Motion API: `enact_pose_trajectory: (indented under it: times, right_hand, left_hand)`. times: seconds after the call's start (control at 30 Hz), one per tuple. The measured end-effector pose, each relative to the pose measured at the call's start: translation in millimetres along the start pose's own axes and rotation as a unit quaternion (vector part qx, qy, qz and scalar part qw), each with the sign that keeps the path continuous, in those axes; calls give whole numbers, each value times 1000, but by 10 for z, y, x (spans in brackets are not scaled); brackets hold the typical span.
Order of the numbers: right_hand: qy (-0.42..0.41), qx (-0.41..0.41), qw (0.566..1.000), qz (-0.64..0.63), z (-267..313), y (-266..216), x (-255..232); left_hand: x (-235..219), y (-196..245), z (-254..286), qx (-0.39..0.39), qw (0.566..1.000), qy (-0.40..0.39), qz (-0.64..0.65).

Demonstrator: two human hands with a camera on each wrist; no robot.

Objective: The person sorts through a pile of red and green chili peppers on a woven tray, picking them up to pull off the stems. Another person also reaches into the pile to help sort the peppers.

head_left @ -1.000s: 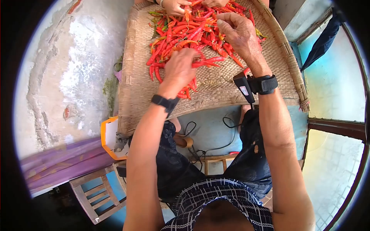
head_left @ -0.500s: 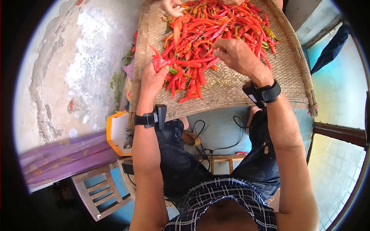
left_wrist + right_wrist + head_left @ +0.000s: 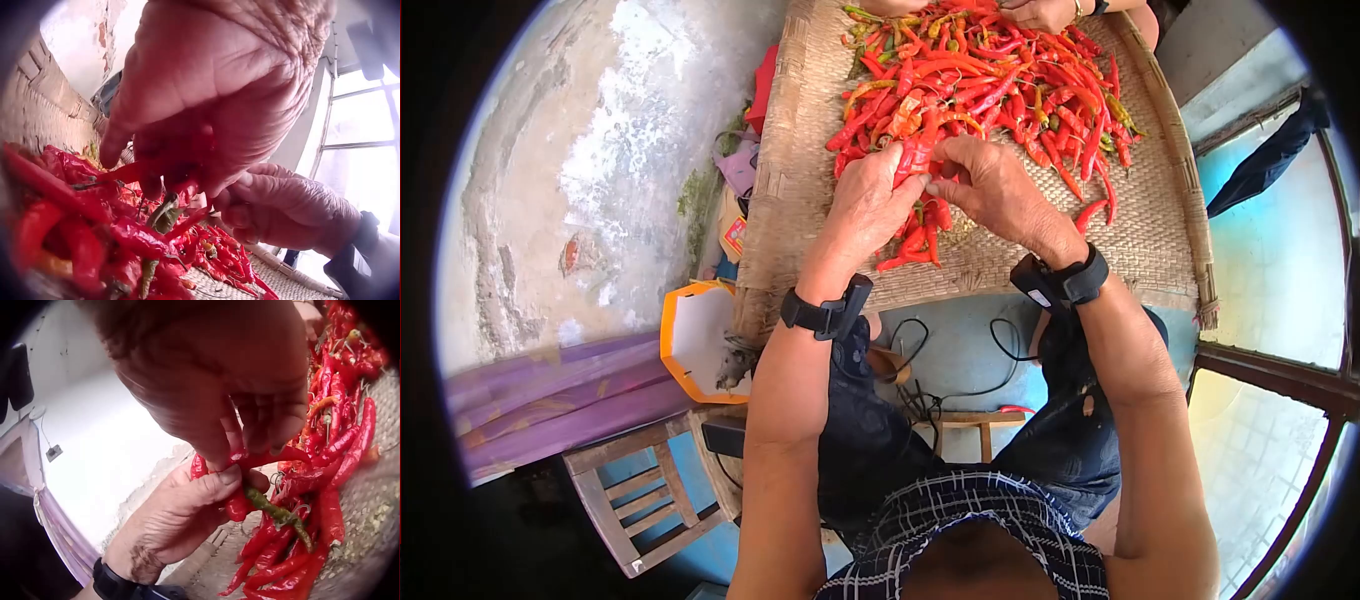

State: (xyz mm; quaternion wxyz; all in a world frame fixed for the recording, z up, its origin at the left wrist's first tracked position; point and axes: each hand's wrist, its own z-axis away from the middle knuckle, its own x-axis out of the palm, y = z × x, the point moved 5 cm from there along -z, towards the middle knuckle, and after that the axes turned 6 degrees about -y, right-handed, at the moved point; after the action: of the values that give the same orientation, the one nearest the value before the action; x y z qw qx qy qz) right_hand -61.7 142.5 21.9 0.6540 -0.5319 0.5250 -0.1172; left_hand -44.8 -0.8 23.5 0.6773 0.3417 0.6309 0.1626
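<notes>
My left hand (image 3: 866, 203) grips a few red chili peppers (image 3: 914, 160) above the near part of the woven tray (image 3: 800, 130). In the right wrist view its thumb lies across them, and a greenish chili pepper (image 3: 278, 511) sticks out beside the fingers. My right hand (image 3: 1005, 198) meets the left, its thumb and fingertips pinching a red chili pepper at the bunch. The fingers hide most of the pinched part. Under and beyond both hands spreads a heap of red chili peppers (image 3: 1040, 90), with several green and yellowish ones in it.
Another person's hand (image 3: 1040, 12) is at the heap's far side. A raised rim (image 3: 1185, 180) borders the tray on the right. An orange-edged box (image 3: 668, 330) and a wooden chair (image 3: 640, 500) stand at left. Black cables (image 3: 970, 392) lie below the tray.
My left hand came off the heap with chili peppers, swung left, then moved right to meet the right hand. The right hand came down and nearer. The other person's hands shifted.
</notes>
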Motion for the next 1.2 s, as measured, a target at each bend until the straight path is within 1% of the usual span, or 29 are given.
enact_pose_trajectory:
  times: [0.07, 0.1, 0.17, 0.2, 0.23, 0.3, 0.37, 0.43, 0.47, 0.5, 0.53, 0.57, 0.6, 0.63, 0.67, 0.7, 0.73, 0.8, 0.83, 0.87, 0.9, 0.93, 0.97, 1.0, 1.03, 1.07, 1.1, 1.17, 1.2]
  right_hand:
    - [20, -51, 997, 55, 14, -4, -12]
    - [18, -51, 997, 59, 21, -1, -41]
    - [27, -22, 997, 75, 26, 42, -117]
    - [-10, -3, 997, 80, 32, 30, -170]
    - [-11, -4, 997, 81, 42, 48, -235]
    - [-133, 57, 989, 32, 52, 177, -247]
    - [-147, 50, 987, 32, 57, 211, -308]
    - [-76, 46, 996, -26, 32, 245, -463]
    - [4, 80, 980, -183, 27, 362, -550]
    - [4, 80, 980, -182, -23, 358, -557]
    - [144, 74, 952, -261, -48, 383, -671]
    - [280, 65, 898, -333, -9, 425, -765]
    - [255, 49, 922, -287, -10, 387, -764]
    - [255, 49, 922, -287, -3, 385, -703]
    - [161, 22, 968, -190, -48, 304, -529]
    - [63, -5, 994, -88, -71, 210, -344]
    - [63, -4, 994, -87, -48, 154, -249]
    - [-20, -26, 998, -46, -12, 33, -6]
    - [-23, -26, 998, -45, -8, 32, 18]
    - [-39, -17, 999, -28, -12, 35, 48]
    - [-54, -8, 998, -11, -14, 45, 77]
    - [2, -49, 999, 19, 12, 54, 44]
    - [0, -50, 999, 21, 16, 80, 10]
    - [15, -12, 1000, -5, 6, 137, -54]
    - [28, 26, 999, -31, -2, 201, -112]
    - [60, 50, 997, -16, 6, 279, -164]
    - [50, 65, 996, -38, 14, 286, -201]
    - [-29, 98, 993, -56, 39, 262, -195]
    - [-34, 95, 993, -56, 29, 241, -238]
  left_hand:
    - [-30, 20, -2, -6, 1000, -7, -5]
    - [-30, 29, 2, -12, 1000, -17, -10]
    - [-57, -59, -18, -1, 1000, 1, -25]
    - [-74, -117, -19, 9, 999, 16, -44]
    - [-71, -185, -21, 9, 999, 18, -44]
    - [-173, -252, -7, 34, 995, 97, 13]
    - [-220, -278, 1, 31, 995, 90, 6]
    - [-233, -288, 2, 22, 995, 93, 34]
    - [-228, -277, 5, 21, 995, 94, 36]
    - [-230, -259, 5, -13, 991, 90, 103]
    - [-224, -245, 7, -48, 981, 86, 169]
    - [-226, -199, 10, -48, 981, 86, 169]
    - [-234, -150, 12, -37, 977, 92, 187]
    - [-235, -120, 5, -26, 974, 97, 204]
    - [-222, -114, -10, -26, 974, 97, 204]
    - [-182, -122, -26, -30, 967, 83, 240]
    - [-136, -130, -41, -34, 958, 68, 276]
    - [-69, -124, -66, -17, 954, 68, 290]
    - [-41, -124, -71, 0, 951, 69, 302]
    - [-24, -123, -74, 26, 957, 71, 279]
    - [-35, -120, -64, 26, 957, 73, 279]
    - [-57, -112, -49, 24, 965, 78, 251]
    - [-81, -105, -35, 22, 971, 84, 224]
    - [-104, -107, -27, 20, 970, 88, 227]
    - [-132, -136, -28, -1, 967, 97, 237]
    - [-152, -176, -30, -22, 963, 106, 248]
    - [-162, -205, -35, -25, 962, 111, 250]
    - [-171, -247, -55, -17, 967, 111, 228]
    - [-164, -249, -61, -5, 965, 110, 238]
